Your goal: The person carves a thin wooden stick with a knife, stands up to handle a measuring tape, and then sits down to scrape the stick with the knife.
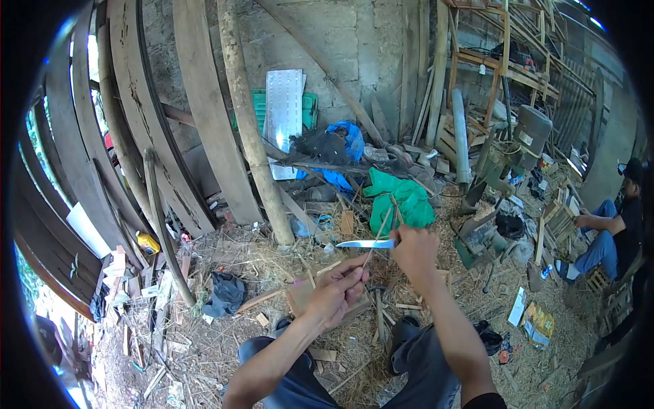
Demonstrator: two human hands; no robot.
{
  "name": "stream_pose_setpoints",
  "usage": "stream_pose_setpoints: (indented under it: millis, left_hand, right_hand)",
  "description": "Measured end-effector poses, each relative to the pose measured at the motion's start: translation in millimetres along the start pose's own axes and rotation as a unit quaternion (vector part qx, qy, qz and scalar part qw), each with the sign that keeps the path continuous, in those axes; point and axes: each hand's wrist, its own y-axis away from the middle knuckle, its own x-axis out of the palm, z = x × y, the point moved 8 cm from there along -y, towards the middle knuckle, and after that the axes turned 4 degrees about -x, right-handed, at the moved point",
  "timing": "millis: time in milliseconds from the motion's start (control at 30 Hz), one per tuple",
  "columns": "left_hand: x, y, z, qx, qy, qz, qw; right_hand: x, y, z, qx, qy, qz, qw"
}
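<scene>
My left hand (338, 290) is closed around a thin wooden stick (379, 235), which slants up and to the right. In my right hand (417, 255) is a knife (361, 244), its handle mostly hidden by my fingers. The blade points left and crosses the stick just above my left hand; whether it touches the stick I cannot tell. Below my hands, between my legs, a wooden block (300, 298) lies on the ground beside what looks like a hammer (380, 317).
Wood scraps and shavings litter the ground. A green sheet (402, 204) is heaped ahead, near a leaning pole (248, 123). A black plastic bag (225, 294) lies left, a yellow packet (538, 325) right. Another person (616, 225) sits at the far right by machinery (507, 157).
</scene>
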Motion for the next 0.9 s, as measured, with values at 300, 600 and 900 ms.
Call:
stream_pose_setpoints:
  millis: [300, 600, 900]
  left_hand:
    - [-8, -4, -3, -0.02, 0.007, 0.003, 1.0]
    - [-15, -9, 1, 0.013, -0.096, -0.054, 0.994]
    - [-11, -7, 11, 0.003, -0.061, -0.016, 0.998]
  right_hand:
    - [20, -9, -61, 0.095, 0.047, 0.047, 0.993]
    - [25, 21, 12, -0.02, -0.012, 0.136, 0.991]
    - [17, 1, -25, 0.036, -0.017, 0.108, 0.993]
